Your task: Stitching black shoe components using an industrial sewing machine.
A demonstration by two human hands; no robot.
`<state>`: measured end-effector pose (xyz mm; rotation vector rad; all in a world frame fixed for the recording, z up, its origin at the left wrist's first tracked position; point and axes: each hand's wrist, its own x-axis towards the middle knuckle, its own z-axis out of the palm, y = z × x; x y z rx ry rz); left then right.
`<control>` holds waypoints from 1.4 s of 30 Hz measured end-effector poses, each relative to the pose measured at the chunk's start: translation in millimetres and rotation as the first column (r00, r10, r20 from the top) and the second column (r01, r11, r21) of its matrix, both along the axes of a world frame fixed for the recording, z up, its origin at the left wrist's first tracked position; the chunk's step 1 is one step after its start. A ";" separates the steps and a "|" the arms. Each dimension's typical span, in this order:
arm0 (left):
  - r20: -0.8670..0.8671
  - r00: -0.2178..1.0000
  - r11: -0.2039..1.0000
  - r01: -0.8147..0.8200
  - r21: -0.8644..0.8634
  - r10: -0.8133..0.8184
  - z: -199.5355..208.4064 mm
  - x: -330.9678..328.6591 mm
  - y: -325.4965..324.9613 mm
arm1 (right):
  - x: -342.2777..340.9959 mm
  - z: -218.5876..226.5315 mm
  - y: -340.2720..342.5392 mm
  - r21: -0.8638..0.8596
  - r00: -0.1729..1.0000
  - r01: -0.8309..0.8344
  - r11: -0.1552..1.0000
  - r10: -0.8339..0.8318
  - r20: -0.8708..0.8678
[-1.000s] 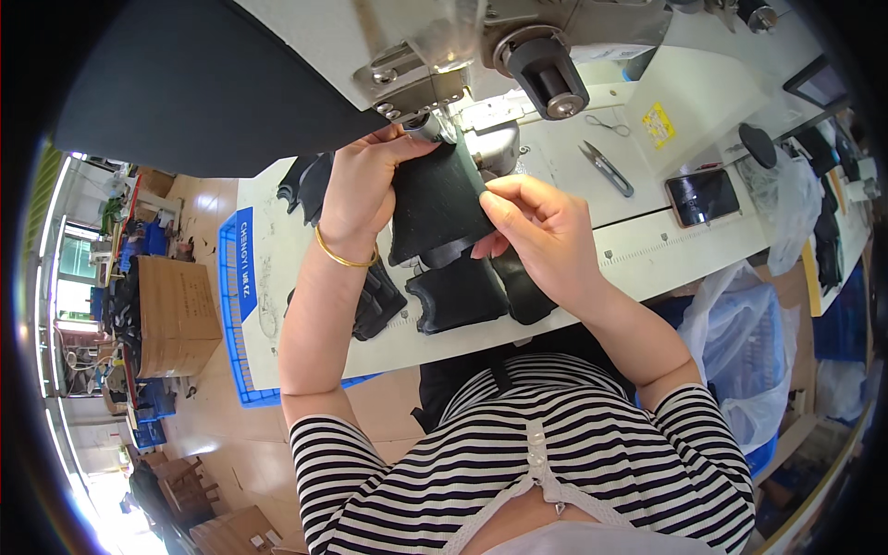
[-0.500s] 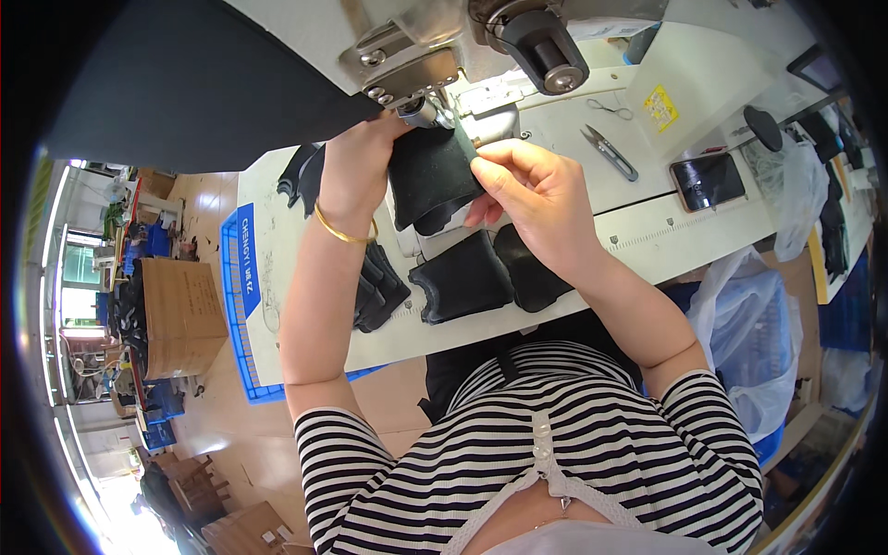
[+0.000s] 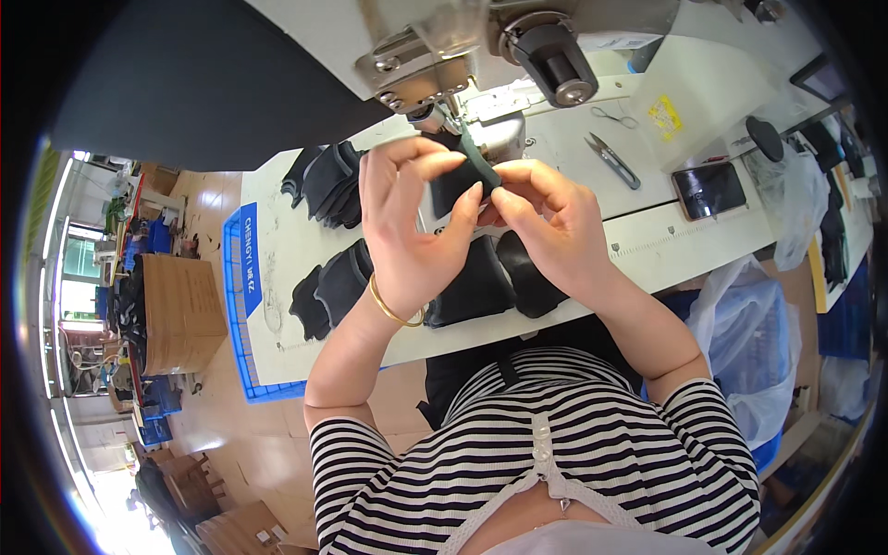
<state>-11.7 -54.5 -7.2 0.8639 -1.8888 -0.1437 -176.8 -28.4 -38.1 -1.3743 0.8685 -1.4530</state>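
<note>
A black fabric piece (image 3: 448, 191) hangs at the needle area of the sewing machine (image 3: 435, 113), its narrow edge strip turned up towards me. My right hand (image 3: 553, 222) pinches that strip near its lower end between thumb and fingers. In front of the piece, my left hand (image 3: 407, 208) has thumb and index finger apart, their tips at the strip; its other fingers are raised and loosely curved. Part of the fabric is hidden behind my left hand. Below my hands, more black pieces (image 3: 474, 285) lie at the table's front edge.
Stacked black pieces (image 3: 333, 190) lie on the white table (image 3: 277, 268) at left. To the right are thread snips (image 3: 614, 161), a phone (image 3: 709, 190) and small scissors (image 3: 614, 117). A blue crate (image 3: 242, 319) and a plastic-lined bin (image 3: 747, 342) flank the table.
My left hand has come from beside the presser foot down and right, in front of the fabric. The fabric's edge strip has turned towards me. My right hand stays at the edge.
</note>
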 end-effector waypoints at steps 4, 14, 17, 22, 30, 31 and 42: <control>0.278 0.950 0.895 -0.003 -0.446 0.142 -3.1 0.9 2.2 | -5.5 13.4 2.7 0.069 0.999 -0.038 0.997 0.040 -0.029; 0.295 0.946 0.968 -0.064 -0.242 0.137 -5.3 5.9 7.0 | -7.3 9.5 -1.1 0.011 0.994 -0.042 0.999 0.043 -0.102; 0.266 0.956 0.954 -0.038 -0.297 0.121 -1.4 4.7 5.3 | -6.4 9.5 -1.5 0.013 0.991 -0.042 0.999 0.043 -0.123; 0.086 0.996 0.999 0.034 -0.009 -0.033 16.7 6.0 7.3 | -7.3 10.1 -0.7 -0.030 0.993 -0.006 1.000 0.002 -0.116; 0.042 0.999 1.000 -0.003 -0.031 0.004 4.7 4.8 5.7 | -0.5 9.2 -6.0 -0.149 0.981 0.036 0.988 -0.064 -0.184; -0.025 0.999 0.998 0.043 0.054 -0.041 4.0 5.4 4.5 | 0.4 9.8 -5.2 -0.151 0.981 0.037 0.988 -0.064 -0.182; -0.389 0.912 0.905 0.269 0.330 -0.129 -7.7 10.8 2.0 | 6.4 10.4 -7.5 -0.024 0.995 0.041 0.999 -0.043 -0.092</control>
